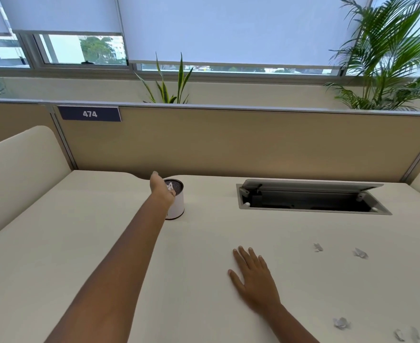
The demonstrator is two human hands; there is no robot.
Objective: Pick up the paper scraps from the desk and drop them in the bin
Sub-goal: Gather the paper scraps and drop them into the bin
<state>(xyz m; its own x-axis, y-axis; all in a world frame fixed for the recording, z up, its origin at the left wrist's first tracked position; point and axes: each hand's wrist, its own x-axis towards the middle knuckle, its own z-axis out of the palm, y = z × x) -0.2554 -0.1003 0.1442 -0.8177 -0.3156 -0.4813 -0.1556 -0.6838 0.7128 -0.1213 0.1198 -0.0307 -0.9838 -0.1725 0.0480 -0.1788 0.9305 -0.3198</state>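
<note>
Pale table [204, 243] below a tan partition [228, 144] tagged 474, plants [169, 87] and half-drawn blinds [228, 28] behind. Left hand [160, 189] stretched far out to the bin [175, 201] near the back edge, hovering right over its dark mouth, likely so that paper falls straight in and not beside. White scrap [170, 186] at the fingertips, above the mesh. Pinched or let go: cannot tell, with the fingers turned away and mostly hidden behind the back of the hand.

Right hand [253, 276] flat on the table, fingers spread, holding nothing; probably bracing the long reach.

More scraps off to its right, well apart from the bin: one scrap [317, 247] and another scrap [360, 253] further back, a third scrap [341, 323] near the front edge, a last scrap [405, 334] cut by the frame corner, perhaps two pieces.

Open hatch [310, 198] right of the bin, inside too dark to read. Bin's depth and any paper within hidden by hand and rim. By the look of it, one drop in hand, most of the clearing not yet done.
</note>
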